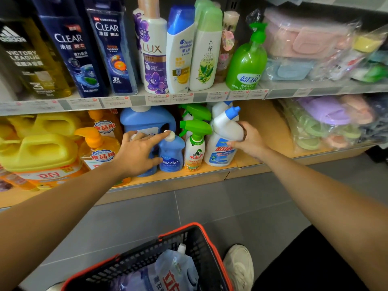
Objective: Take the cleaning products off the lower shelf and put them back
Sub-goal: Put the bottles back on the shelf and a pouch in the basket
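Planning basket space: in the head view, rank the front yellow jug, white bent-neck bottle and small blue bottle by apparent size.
1. front yellow jug
2. white bent-neck bottle
3. small blue bottle
Nearness barely differs among them.

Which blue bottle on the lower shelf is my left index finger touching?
The small blue bottle beside the green-trigger sprayer; the left hand touches its white cap. The big blue jug stands behind.
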The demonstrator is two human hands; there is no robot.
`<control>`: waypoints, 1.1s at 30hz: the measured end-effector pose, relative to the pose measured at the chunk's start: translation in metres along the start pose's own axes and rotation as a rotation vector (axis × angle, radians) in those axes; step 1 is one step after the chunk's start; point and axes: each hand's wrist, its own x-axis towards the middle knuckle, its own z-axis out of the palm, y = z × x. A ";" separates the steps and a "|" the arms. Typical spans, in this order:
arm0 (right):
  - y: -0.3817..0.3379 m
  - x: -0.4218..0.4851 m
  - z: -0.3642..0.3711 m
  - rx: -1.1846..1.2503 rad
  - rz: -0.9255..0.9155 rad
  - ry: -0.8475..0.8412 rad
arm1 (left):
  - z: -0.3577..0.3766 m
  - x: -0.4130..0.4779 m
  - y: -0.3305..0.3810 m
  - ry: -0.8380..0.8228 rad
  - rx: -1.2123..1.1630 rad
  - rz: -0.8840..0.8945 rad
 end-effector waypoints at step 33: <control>-0.136 -0.052 0.117 -0.476 -0.671 -0.136 | -0.053 -0.009 -0.046 0.016 0.154 -0.093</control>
